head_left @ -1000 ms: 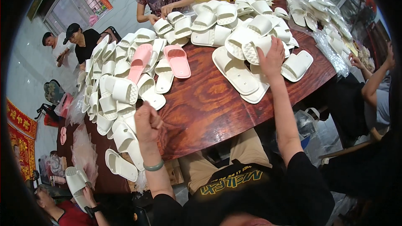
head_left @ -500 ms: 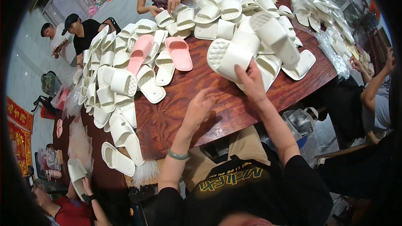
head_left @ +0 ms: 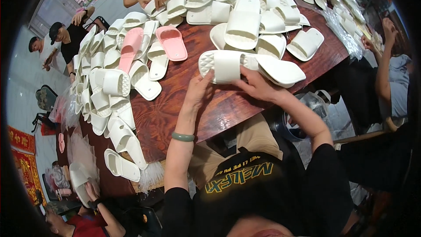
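A white slide slipper (head_left: pixel 227 66) with a quilted insole lies crosswise above the near table edge, between my two hands. My left hand (head_left: pixel 201 88) is closed on its left end, thumb on the rim. My right hand (head_left: pixel 259 86) grips the same slipper near the middle, its thumb by the strap. A second white slipper (head_left: pixel 284 69), sole outward, rests against the first one's right end, over the right-hand fingers. Just beyond lie loose white slippers (head_left: pixel 242 28) in a heap, and another white slipper (head_left: pixel 305 44) sits alone to the right.
White slippers (head_left: pixel 116 82) cover the table's left side, with two pink slippers (head_left: pixel 172 43) among them. Clear plastic bags (head_left: pixel 342 28) lie at the far right. The reddish wooden table (head_left: pixel 182 72) has a bundle of white strands (head_left: pixel 152 177) at its near-left corner. Other people work around it.
My right hand has drawn the slippers off the heap, nearer and lower, turning them crosswise. My left hand has moved in and taken hold of one end. The view has shifted slightly.
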The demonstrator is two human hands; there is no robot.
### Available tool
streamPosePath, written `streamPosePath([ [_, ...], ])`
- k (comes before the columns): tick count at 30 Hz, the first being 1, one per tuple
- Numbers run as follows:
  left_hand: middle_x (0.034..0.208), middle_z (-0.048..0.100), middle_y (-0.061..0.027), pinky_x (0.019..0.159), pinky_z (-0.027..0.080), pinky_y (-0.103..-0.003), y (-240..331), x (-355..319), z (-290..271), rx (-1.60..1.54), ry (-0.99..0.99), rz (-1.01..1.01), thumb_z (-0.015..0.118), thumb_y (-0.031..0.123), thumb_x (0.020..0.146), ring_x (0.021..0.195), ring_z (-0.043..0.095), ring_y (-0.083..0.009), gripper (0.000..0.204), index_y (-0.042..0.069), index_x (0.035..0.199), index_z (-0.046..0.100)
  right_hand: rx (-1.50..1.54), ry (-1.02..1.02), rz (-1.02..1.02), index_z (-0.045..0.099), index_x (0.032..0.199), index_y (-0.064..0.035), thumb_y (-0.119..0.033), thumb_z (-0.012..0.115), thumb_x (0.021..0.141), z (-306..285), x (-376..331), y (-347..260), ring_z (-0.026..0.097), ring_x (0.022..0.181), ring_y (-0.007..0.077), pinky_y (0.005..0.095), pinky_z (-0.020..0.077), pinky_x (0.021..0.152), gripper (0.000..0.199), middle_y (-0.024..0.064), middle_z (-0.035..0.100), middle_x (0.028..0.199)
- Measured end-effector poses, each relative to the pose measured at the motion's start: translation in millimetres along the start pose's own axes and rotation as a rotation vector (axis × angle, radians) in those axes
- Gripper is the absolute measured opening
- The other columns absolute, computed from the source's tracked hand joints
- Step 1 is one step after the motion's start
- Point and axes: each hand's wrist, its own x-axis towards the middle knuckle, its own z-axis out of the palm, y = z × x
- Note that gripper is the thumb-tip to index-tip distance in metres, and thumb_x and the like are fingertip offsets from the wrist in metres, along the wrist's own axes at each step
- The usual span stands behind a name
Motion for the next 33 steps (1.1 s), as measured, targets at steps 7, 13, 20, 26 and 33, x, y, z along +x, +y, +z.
streamPosePath([
  [7,0.056,0.038,0.0107,0.037,0.017,-0.019,23,-38,-24,0.27,0.13,-0.098,0.059,0.035,0.089,0.041,0.029,-0.0006,0.027,0.013,0.073,0.054,-0.888,-0.015,-0.604,0.054,0.112,-0.007,-0.009,0.064,0.071,-81,-40,-16,0.05,0.108,0.0295,0.0427,0.0404,0.095,0.041,0.0136,0.052,0.115],
  [13,0.052,0.038,0.0106,0.037,0.016,-0.021,20,-50,-55,0.337,0.079,-0.273,0.06,0.033,0.089,0.04,0.025,-0.0005,0.028,0.009,0.075,0.06,-0.851,0.217,-0.199,0.047,0.128,-0.0145,-0.001,0.062,0.071,-94,-37,28,0.047,0.107,0.0347,0.0432,0.0374,0.094,0.061,0.0157,0.048,0.117],
  [20,0.054,0.038,0.0105,0.037,0.019,-0.019,35,-79,-76,0.404,0.067,-0.294,0.061,0.035,0.087,0.042,0.026,-0.0007,0.029,0.011,0.071,0.059,-0.245,0.228,0.003,0.05,0.126,-0.0063,0.001,0.05,0.086,-59,-19,8,0.059,0.091,0.0247,0.029,0.0446,0.083,0.04,0.0165,0.06,0.103],
  [26,0.057,0.043,0.0097,0.037,0.019,-0.019,35,-81,-115,0.626,0.148,-0.314,0.062,0.032,0.086,0.042,0.029,-0.0001,0.025,0.01,0.075,0.063,-0.312,0.183,-0.118,0.041,0.13,-0.0015,0.004,0.048,0.084,14,3,44,0.05,0.095,0.0285,0.0331,0.0407,0.086,0.046,0.0171,0.049,0.103],
  [33,0.057,0.043,0.0071,0.04,0.024,-0.019,31,-103,-67,0.736,0.665,0.338,0.059,0.031,0.089,0.045,0.032,-0.0011,0.029,0.004,0.08,0.059,-0.538,0.251,-0.217,0.043,0.124,0.0023,0.002,0.051,0.083,62,7,-24,0.046,0.111,0.0324,0.0397,0.0376,0.095,0.042,0.0207,0.046,0.117],
])
